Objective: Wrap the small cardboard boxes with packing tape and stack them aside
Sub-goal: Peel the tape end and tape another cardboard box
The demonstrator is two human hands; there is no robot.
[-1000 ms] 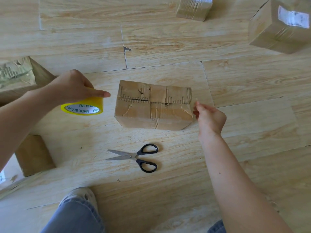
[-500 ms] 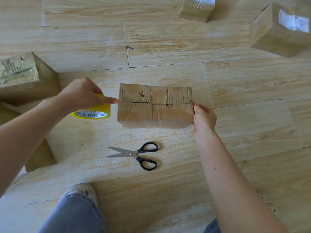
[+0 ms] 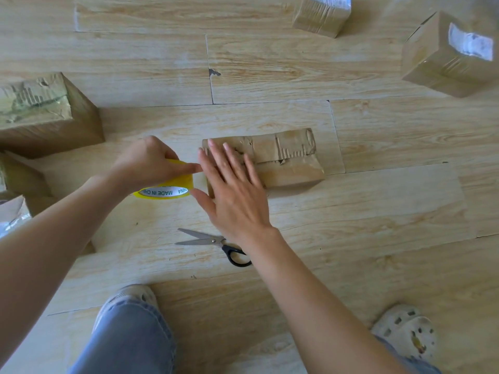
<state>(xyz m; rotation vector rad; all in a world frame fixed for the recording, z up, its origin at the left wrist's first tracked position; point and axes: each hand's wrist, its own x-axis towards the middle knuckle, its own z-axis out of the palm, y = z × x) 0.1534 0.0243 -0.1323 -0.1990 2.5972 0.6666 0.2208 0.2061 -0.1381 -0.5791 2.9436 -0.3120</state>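
Note:
A small worn cardboard box (image 3: 286, 163) lies on the wooden floor in the middle of the head view. My right hand (image 3: 232, 184) lies flat with straight fingers on the box's left end, pressing down. My left hand (image 3: 147, 163) grips a yellow roll of packing tape (image 3: 164, 188) just left of the box, its forefinger pointing at the box's left edge. I cannot make out a tape strip between the roll and the box.
Black-handled scissors (image 3: 216, 245) lie on the floor near my right forearm. Taped boxes sit at the far right (image 3: 448, 55) and at the top (image 3: 321, 14). Several more boxes (image 3: 46, 117) stand at the left. My feet and knees are at the bottom.
My right hand left the box's right end and now presses flat on its left end. My left hand brought the tape roll up to the box's left edge.

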